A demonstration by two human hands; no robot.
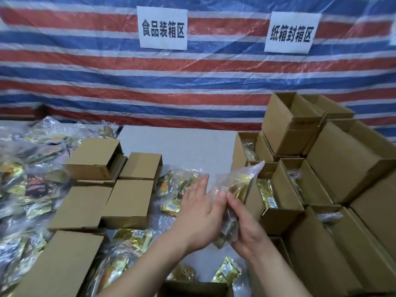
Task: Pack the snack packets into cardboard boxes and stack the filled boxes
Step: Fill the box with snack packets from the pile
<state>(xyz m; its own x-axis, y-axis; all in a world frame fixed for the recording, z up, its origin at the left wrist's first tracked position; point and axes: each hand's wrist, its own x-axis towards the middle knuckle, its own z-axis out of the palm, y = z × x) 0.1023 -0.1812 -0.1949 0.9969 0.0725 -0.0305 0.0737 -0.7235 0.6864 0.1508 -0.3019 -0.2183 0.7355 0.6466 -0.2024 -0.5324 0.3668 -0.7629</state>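
Lying between both hands, the clear plastic packet of gold-wrapped snacks [232,202] is pinched by the right hand [246,228] and touched by the straight-fingered left hand [199,219]; its long axis is pointed up-right toward the open brown cardboard box [276,209] just beside it.

One head-worn camera looks forward and down, close over the table [182,146]. It faces a striped tarp [192,82]. Edges seem bent, probably by the wide lens.
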